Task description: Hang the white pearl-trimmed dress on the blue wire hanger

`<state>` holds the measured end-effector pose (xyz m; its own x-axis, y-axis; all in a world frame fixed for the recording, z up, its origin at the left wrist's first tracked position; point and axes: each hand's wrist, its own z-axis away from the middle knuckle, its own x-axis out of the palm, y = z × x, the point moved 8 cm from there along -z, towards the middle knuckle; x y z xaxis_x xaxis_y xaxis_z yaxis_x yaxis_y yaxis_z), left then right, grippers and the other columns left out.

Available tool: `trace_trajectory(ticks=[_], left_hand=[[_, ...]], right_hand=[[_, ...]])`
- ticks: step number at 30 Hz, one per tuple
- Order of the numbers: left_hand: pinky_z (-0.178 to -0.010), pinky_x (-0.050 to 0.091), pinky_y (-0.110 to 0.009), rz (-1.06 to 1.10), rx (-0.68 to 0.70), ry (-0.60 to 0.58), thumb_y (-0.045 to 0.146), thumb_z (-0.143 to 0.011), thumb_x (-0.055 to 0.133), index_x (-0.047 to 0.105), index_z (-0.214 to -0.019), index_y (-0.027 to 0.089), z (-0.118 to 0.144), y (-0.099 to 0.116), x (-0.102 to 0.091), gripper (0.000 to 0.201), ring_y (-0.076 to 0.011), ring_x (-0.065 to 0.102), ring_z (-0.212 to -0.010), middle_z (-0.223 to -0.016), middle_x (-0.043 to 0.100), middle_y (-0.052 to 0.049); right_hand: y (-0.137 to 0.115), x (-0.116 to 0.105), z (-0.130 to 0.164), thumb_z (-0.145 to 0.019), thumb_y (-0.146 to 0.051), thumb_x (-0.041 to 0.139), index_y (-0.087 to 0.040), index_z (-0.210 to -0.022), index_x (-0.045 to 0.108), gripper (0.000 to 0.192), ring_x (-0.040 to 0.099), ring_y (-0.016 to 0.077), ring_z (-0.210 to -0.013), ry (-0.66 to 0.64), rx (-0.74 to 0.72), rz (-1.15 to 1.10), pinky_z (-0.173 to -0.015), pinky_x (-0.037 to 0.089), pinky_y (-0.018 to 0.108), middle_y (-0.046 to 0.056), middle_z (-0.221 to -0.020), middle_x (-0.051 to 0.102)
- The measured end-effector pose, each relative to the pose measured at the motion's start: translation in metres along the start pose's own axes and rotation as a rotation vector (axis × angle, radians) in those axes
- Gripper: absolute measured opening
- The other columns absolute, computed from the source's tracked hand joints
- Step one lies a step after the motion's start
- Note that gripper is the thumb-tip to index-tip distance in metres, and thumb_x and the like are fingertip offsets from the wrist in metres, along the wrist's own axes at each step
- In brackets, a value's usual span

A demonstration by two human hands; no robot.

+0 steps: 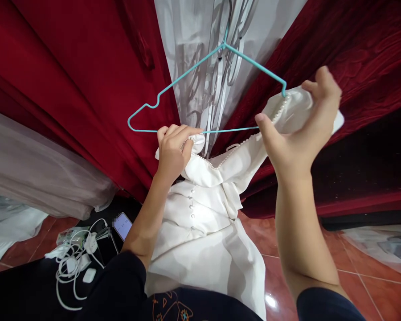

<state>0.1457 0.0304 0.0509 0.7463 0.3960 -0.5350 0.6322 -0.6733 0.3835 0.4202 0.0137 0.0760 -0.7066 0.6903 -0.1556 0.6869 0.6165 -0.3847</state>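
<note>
Before the red curtains (70,67), a white dress (203,214) is being held up to a teal hanger (194,67): one shoulder is being pinched shut in the left hand (173,149), while the other is being gripped by the half-curled right hand (300,129) against the hanger's end, keeping the neckline spread.

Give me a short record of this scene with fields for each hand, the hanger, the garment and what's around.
left hand: left hand grips one shoulder of the white garment beside the hanger's bottom bar
right hand: right hand pinches the other shoulder at the hanger's right end
hanger: teal wire hanger, hook up, left end bare
garment: pearl-trimmed neckline, button row down the front, hanging toward the floor
backdrop: red curtains
floor: phone and white cables at lower left, red tiles
</note>
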Motion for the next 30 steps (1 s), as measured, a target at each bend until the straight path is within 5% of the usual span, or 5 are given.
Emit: trace_trajectory(ticks=[8, 16, 23, 27, 30], left_hand=[[-0.110, 0.036, -0.046, -0.082, -0.046, 0.024, 0.005, -0.093, 0.055, 0.078, -0.103, 0.028, -0.006, -0.003, -0.010, 0.034, -0.0244, 0.066, -0.096, -0.104, 0.082, 0.003], [-0.107, 0.036, -0.044, -0.054, -0.015, -0.029, 0.004, -0.096, 0.053, 0.078, -0.111, 0.026, -0.001, 0.007, 0.001, 0.037, -0.0235, 0.066, -0.097, -0.107, 0.082, 0.001], [-0.111, 0.038, -0.046, -0.044, -0.062, -0.048, 0.004, -0.096, 0.049, 0.079, -0.114, 0.027, -0.001, 0.005, 0.005, 0.041, -0.0240, 0.068, -0.099, -0.110, 0.083, 0.001], [-0.112, 0.039, -0.046, 0.005, -0.073, -0.027, 0.006, -0.097, 0.054, 0.078, -0.113, 0.027, 0.003, 0.002, 0.009, 0.035, -0.0240, 0.068, -0.102, -0.113, 0.083, 0.001], [-0.120, 0.038, -0.048, 0.022, -0.045, -0.035, 0.007, -0.097, 0.057, 0.078, -0.113, 0.026, 0.006, 0.006, 0.006, 0.032, -0.0238, 0.070, -0.106, -0.115, 0.082, 0.001]], right_hand=[[0.028, -0.019, -0.025, -0.089, -0.003, 0.063, -0.016, -0.104, 0.085, 0.030, 0.078, 0.0198, -0.083, 0.095, 0.046, -0.004, -0.074, 0.055, 0.035, 0.007, -0.092, 0.082], [0.080, -0.085, 0.021, -0.084, -0.045, 0.088, -0.020, -0.083, 0.081, 0.025, 0.066, 0.0150, -0.072, 0.485, 0.102, -0.035, -0.065, 0.048, 0.037, 0.002, -0.081, 0.072], [-0.036, -0.036, 0.047, -0.096, -0.032, 0.070, -0.033, -0.127, 0.081, 0.033, 0.077, 0.0303, -0.112, 0.259, -0.256, -0.038, -0.094, 0.061, 0.057, 0.008, -0.124, 0.080], [-0.044, 0.030, 0.040, -0.105, -0.030, 0.056, -0.029, -0.136, 0.074, 0.036, 0.075, 0.0272, -0.116, -0.194, -0.102, -0.127, -0.100, 0.062, 0.052, 0.009, -0.121, 0.078], [-0.031, 0.053, 0.047, -0.106, -0.033, 0.056, -0.024, -0.108, 0.077, 0.023, 0.070, 0.0226, -0.092, -0.139, -0.012, -0.139, -0.083, 0.059, 0.043, 0.007, -0.094, 0.070]])
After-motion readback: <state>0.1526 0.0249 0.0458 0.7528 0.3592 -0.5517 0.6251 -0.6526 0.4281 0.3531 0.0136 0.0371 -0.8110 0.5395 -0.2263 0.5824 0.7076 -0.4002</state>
